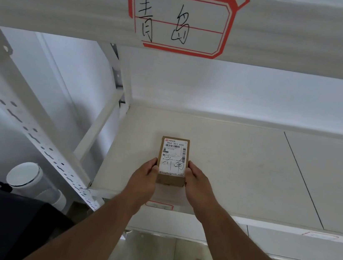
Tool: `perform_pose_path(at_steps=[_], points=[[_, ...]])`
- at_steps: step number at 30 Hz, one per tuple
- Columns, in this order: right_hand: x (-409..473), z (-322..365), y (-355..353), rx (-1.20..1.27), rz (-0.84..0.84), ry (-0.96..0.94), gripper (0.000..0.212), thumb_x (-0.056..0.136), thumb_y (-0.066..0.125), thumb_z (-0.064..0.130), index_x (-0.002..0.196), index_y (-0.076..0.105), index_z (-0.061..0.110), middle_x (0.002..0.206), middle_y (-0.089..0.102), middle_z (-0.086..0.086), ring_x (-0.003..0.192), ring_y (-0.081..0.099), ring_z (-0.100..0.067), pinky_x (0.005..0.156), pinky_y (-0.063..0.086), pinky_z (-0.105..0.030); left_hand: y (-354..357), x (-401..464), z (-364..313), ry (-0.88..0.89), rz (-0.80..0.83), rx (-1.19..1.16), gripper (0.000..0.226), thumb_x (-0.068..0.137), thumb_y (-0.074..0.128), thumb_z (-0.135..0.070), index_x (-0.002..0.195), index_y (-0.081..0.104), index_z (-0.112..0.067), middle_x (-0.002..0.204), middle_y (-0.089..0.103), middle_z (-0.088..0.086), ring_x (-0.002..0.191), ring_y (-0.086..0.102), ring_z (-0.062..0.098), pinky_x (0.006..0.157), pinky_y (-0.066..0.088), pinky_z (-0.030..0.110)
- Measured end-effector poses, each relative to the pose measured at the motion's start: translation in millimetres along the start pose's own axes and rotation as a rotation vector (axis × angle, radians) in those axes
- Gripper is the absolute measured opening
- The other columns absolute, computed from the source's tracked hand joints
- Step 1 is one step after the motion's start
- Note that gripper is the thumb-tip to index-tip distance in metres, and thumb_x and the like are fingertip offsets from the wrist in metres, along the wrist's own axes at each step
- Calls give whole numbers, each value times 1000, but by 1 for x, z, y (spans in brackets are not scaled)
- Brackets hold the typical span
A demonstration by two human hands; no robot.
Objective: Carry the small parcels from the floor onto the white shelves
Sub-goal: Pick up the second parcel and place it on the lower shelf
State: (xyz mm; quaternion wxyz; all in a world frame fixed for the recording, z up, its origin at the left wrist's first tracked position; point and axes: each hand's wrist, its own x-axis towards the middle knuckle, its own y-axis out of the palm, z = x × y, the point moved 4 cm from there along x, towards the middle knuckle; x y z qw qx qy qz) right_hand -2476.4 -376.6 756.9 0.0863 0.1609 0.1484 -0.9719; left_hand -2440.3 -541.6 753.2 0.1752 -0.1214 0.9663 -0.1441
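A small brown cardboard parcel [174, 152] with a white shipping label and handwritten black characters rests on the white shelf board [237, 167], near its front left corner. My left hand [145, 177] grips the parcel's left side and my right hand [195, 181] grips its right side, both at the near end. The parcel's near lower corners are hidden behind my fingers.
The beam of the shelf above [73, 3] carries a red-bordered label [181, 20] with handwritten characters. A perforated white upright [35, 133] slants at the left. A white cylinder [25, 176] and a black object [1, 223] sit lower left. Smaller red labels [159, 205] mark the shelf's front edge.
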Motion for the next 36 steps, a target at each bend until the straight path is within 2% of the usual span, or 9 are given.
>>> perform_pose_path(at_steps=[4, 8, 13, 16, 21, 25, 28, 33, 36], points=[[-17, 1, -8, -49, -80, -14, 47, 115, 37, 28, 158, 54, 23, 157, 58, 9, 137, 55, -17, 109, 43, -28, -9, -22, -5, 22, -61, 58, 48, 114, 41, -33, 161, 45, -20, 153, 55, -4, 134, 49, 11, 107, 35, 23], [-32, -4, 3, -68, -25, -76, 51, 110, 38, 14, 149, 62, 34, 145, 69, 11, 125, 64, -9, 84, 43, -8, -8, -32, 2, 39, -1, 51, 48, 112, 46, -24, 160, 47, -26, 150, 55, -13, 142, 51, 14, 117, 39, 29], [-36, 2, 7, -38, -9, -88, 48, 110, 42, 16, 147, 63, 39, 134, 69, 19, 114, 63, 5, 77, 45, -6, -7, -35, 0, 51, 77, 49, 50, 111, 46, -18, 156, 51, -36, 147, 62, -17, 135, 57, 8, 83, 41, 1], [-36, 7, 7, -20, -3, -90, 45, 111, 44, 18, 145, 64, 40, 130, 69, 22, 113, 63, 4, 82, 44, -8, -8, -35, -3, 56, 107, 38, 53, 110, 45, -13, 157, 50, -38, 144, 61, -18, 129, 58, 3, 80, 42, -3], [-23, 11, 9, -14, 21, -95, 47, 109, 47, 22, 150, 61, 40, 143, 70, 15, 124, 65, -4, 94, 48, -19, -9, -24, -13, 71, 120, 57, 61, 107, 45, -8, 158, 48, -42, 148, 61, -19, 136, 55, 9, 118, 43, 32], [-4, 13, 9, -55, 29, -92, 49, 106, 46, 21, 150, 61, 40, 145, 70, 13, 133, 63, -13, 103, 48, -28, -8, -10, -22, 94, 123, 77, 64, 105, 45, -4, 158, 50, -39, 150, 62, -15, 137, 55, 9, 110, 39, 23], [10, 17, 7, -60, 26, -100, 47, 106, 49, 26, 149, 61, 41, 146, 69, 15, 134, 63, -12, 113, 49, -35, -9, 2, -29, 107, 136, 93, 65, 103, 44, -3, 156, 52, -41, 149, 63, -16, 137, 58, 13, 109, 46, 28], [24, 21, 5, -47, 33, -115, 47, 106, 50, 24, 148, 63, 40, 146, 70, 16, 136, 63, -11, 113, 48, -33, -6, 19, -35, 115, 142, 129, 59, 108, 42, -8, 158, 49, -40, 154, 58, -15, 128, 50, 1, 102, 37, 21], [24, 23, 4, -53, 31, -134, 48, 109, 47, 24, 154, 59, 37, 150, 67, 16, 138, 60, -11, 113, 45, -31, -7, 20, -37, 125, 134, 143, 58, 109, 42, -10, 159, 48, -40, 157, 57, -13, 134, 52, 6, 104, 38, 21]])
